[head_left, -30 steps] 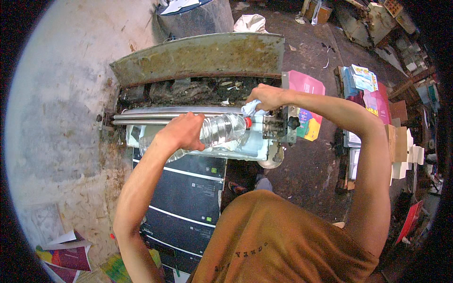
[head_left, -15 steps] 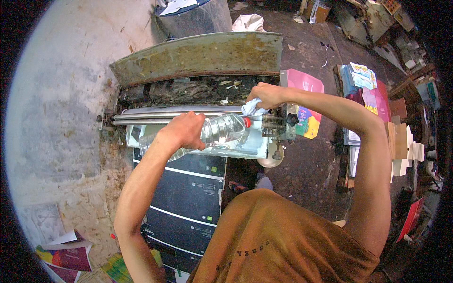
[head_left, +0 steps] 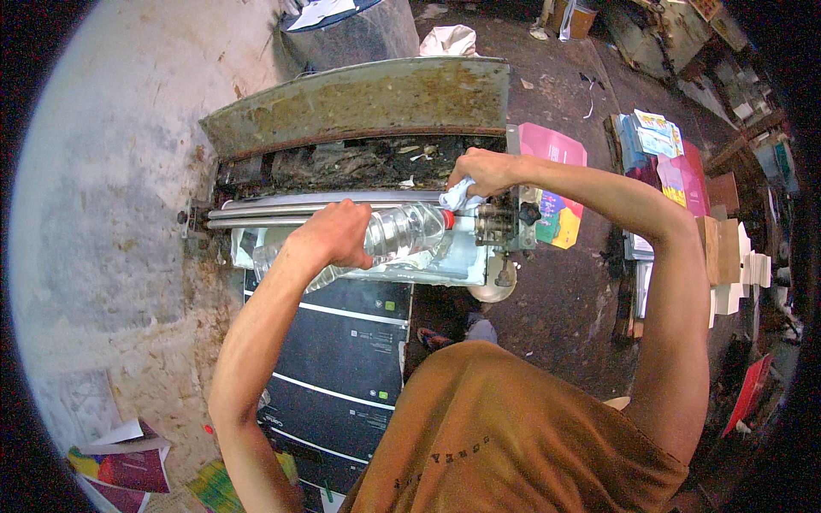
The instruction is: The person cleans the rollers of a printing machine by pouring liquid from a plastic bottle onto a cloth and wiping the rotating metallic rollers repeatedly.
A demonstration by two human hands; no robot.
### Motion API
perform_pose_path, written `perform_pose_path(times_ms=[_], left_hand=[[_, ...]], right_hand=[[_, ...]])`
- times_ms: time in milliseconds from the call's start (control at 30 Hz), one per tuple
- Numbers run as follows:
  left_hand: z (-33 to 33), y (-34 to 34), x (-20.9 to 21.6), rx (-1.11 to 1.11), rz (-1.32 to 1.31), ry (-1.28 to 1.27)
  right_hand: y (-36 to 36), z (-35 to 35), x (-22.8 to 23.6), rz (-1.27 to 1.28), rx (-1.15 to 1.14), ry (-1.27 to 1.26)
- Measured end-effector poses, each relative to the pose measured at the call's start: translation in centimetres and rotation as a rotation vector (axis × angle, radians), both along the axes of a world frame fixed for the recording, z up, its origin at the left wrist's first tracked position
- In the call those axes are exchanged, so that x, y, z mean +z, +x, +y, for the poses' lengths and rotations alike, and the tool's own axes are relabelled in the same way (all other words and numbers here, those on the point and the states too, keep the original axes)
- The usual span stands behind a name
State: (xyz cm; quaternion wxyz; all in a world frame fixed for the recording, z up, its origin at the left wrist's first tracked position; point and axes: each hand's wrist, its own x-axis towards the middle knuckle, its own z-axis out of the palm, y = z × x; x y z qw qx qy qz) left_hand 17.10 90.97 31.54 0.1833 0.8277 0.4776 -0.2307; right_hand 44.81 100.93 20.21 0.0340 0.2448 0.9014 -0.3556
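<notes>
Currently, left hand (head_left: 338,237) clasped over a clear plastic bottle (head_left: 402,235), back of the hand uppermost. Its fingers bend around the bottle's side, thumb along the near side; the tips beyond are out of sight. Bottle on its side, slightly tilted, its red cap (head_left: 449,220) to the right of these fingers; the lower end runs left of them, partly behind the wrist.

Right hand (head_left: 483,173) has its fingers drawn together and pointing down, pinching a crumpled whitish cloth (head_left: 457,196). Cap just below the cloth; whether the two touch, cannot tell.

Beyond the left fingers and to their left, metal rods (head_left: 269,217) run lengthwise. Farther out past both hands, a dark, littered trough (head_left: 333,162), then a rusty, curved panel (head_left: 359,103). Below the cap, a pale tray (head_left: 466,267). Right of the right fingers and a little nearer the body, a black knob (head_left: 529,213); just past it, a pink, multicoloured sheet (head_left: 552,150). Well to the right of these fingers, beyond the forearm, stacked printed papers (head_left: 657,141). Nearer the body than the left fingers, dark panels with white seams (head_left: 338,342).
</notes>
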Motion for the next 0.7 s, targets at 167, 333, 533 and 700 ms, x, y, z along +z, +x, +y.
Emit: perform_pose_path(times_ms=[167, 333, 533, 700], left_hand=[[-0.2, -0.3, -0.2, 0.010, 0.002, 0.022], [-0.4, -0.4, 0.0, 0.001, -0.011, 0.024], [-1.0, -0.2, 0.8, 0.031, 0.026, 0.021], [-1.5, -0.3, 0.7, 0.038, 0.046, -0.032]], right_hand=[[0.1, -0.2, 0.6, 0.032, 0.025, 0.028], [-0.2, 0.0, 2.3, -0.061, 0.064, -0.018], [-0.3, 0.3, 3.4, -0.046, 0.052, -0.053], [-0.9, -0.8, 3.9, 0.002, 0.072, -0.035]])
